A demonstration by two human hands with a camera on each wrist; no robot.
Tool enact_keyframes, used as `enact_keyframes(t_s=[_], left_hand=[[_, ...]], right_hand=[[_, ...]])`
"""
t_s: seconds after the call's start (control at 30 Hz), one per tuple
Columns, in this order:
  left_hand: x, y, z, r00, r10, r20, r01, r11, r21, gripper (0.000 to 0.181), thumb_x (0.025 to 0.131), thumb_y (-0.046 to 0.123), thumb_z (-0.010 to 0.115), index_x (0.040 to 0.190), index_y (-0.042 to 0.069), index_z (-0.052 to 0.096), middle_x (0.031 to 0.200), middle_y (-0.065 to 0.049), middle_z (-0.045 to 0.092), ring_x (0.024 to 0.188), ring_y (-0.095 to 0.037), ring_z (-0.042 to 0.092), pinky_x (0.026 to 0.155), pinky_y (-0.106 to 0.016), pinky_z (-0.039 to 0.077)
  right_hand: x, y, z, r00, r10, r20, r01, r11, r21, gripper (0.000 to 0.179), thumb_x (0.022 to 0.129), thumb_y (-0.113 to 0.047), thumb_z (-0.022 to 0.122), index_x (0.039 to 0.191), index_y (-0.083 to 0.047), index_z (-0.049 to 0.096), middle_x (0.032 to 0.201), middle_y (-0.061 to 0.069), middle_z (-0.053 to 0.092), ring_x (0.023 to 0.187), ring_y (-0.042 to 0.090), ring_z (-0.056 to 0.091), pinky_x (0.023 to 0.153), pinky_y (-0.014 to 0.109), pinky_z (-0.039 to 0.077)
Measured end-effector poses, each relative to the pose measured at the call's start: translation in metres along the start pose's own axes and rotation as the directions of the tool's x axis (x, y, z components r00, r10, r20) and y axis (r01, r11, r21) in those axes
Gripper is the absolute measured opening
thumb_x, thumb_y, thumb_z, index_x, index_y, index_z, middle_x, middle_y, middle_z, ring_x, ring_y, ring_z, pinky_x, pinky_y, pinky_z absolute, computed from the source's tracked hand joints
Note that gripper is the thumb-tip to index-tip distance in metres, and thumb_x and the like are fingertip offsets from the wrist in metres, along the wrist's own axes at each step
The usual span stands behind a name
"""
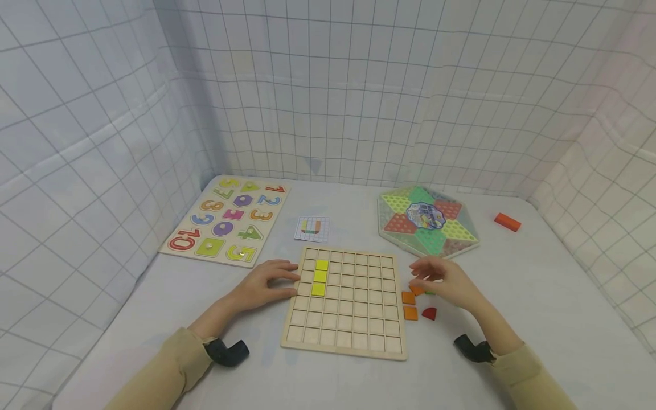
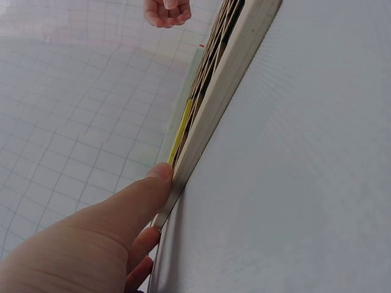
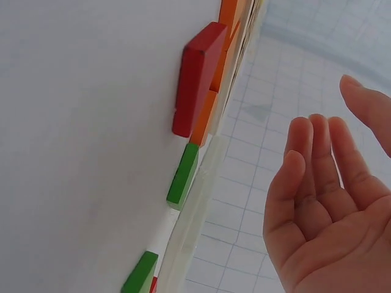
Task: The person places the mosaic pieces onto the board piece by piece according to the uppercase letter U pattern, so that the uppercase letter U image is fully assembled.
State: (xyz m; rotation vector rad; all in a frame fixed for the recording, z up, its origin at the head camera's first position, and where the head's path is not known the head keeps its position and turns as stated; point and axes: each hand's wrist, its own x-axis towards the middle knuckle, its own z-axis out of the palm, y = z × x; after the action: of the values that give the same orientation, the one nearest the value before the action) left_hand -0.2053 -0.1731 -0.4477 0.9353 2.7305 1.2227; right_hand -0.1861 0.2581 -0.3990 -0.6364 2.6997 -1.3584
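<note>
A wooden grid board (image 1: 353, 357) lies on the table, with three yellow square tiles (image 1: 320, 277) in a column at its upper left. My left hand (image 1: 266, 285) rests at the board's left edge, fingers loosely extended; the left wrist view has the thumb against the rim. Over the loose pieces right of the board hovers my right hand (image 1: 445, 280), fingers relaxed and holding nothing. Beneath and beside it are orange square tiles (image 1: 410, 313), a red quarter-round piece (image 1: 429, 314) and a green piece (image 3: 184, 174), partly hidden by the hand in the head view.
Behind the board lies a small pattern card (image 1: 312, 229) with a coloured figure. A number puzzle board (image 1: 225, 219) is at the left, a hexagonal star-patterned game board (image 1: 429, 221) at the back right. An orange-red block (image 1: 507, 222) lies far right. Gridded cloth walls surround the table.
</note>
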Motion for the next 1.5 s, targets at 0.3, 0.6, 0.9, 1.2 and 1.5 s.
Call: enact_keyframes(t_s=[0.3, 0.6, 0.9, 1.2, 1.5], left_hand=[[0.001, 0.000, 0.001, 1.000, 0.007, 0.000, -0.007, 1.000, 0.002, 0.035, 0.081, 0.039, 0.072, 0.111, 0.021, 0.070, 0.132, -0.001, 0.055, 0.129, -0.027, 0.040, 0.106, -0.050, 0.030], [0.002, 0.001, 0.000, 1.000, 0.011, 0.000, -0.011, 1.000, 0.000, 0.036, 0.081, 0.039, 0.073, 0.111, 0.019, 0.071, 0.132, -0.002, 0.055, 0.129, -0.028, 0.040, 0.106, -0.050, 0.030], [0.000, 0.002, 0.000, 1.000, 0.005, -0.001, -0.005, 1.000, -0.004, 0.036, 0.081, 0.037, 0.073, 0.111, 0.018, 0.070, 0.132, -0.002, 0.055, 0.129, -0.028, 0.040, 0.106, -0.050, 0.030], [0.000, 0.002, 0.000, 1.000, 0.004, 0.000, -0.004, 1.000, -0.009, 0.036, 0.082, 0.038, 0.072, 0.112, 0.019, 0.070, 0.132, -0.002, 0.055, 0.129, -0.028, 0.040, 0.106, -0.051, 0.029], [0.000, 0.003, -0.001, 1.000, 0.001, 0.002, -0.001, 1.000, -0.012, 0.036, 0.081, 0.037, 0.073, 0.112, 0.018, 0.070, 0.132, -0.002, 0.055, 0.129, -0.028, 0.040, 0.107, -0.050, 0.029]], right_hand=[[-0.008, 0.007, -0.003, 0.999, 0.000, 0.046, 0.000, 1.000, -0.001, 0.032, 0.084, -0.016, 0.072, 0.111, -0.002, 0.062, 0.098, 0.005, 0.067, 0.088, 0.015, 0.060, 0.078, 0.027, 0.051], [-0.009, 0.012, -0.006, 0.990, 0.018, 0.138, -0.022, 0.999, 0.034, 0.034, 0.082, -0.018, 0.074, 0.109, -0.002, 0.063, 0.097, 0.007, 0.067, 0.083, 0.016, 0.061, 0.072, 0.025, 0.052], [-0.010, 0.018, -0.007, 0.977, 0.030, 0.213, -0.044, 0.997, 0.060, 0.030, 0.082, -0.018, 0.074, 0.106, -0.003, 0.064, 0.098, 0.007, 0.068, 0.086, 0.016, 0.064, 0.074, 0.025, 0.053], [-0.011, 0.023, -0.009, 0.967, 0.047, 0.250, -0.056, 0.998, 0.030, 0.027, 0.082, -0.019, 0.074, 0.102, -0.004, 0.064, 0.098, 0.004, 0.068, 0.089, 0.016, 0.063, 0.082, 0.026, 0.051], [-0.011, 0.026, -0.010, 0.966, 0.071, 0.248, -0.072, 0.997, -0.005, 0.024, 0.079, -0.021, 0.077, 0.096, -0.008, 0.065, 0.091, 0.003, 0.064, 0.084, 0.017, 0.058, 0.078, 0.024, 0.051]])
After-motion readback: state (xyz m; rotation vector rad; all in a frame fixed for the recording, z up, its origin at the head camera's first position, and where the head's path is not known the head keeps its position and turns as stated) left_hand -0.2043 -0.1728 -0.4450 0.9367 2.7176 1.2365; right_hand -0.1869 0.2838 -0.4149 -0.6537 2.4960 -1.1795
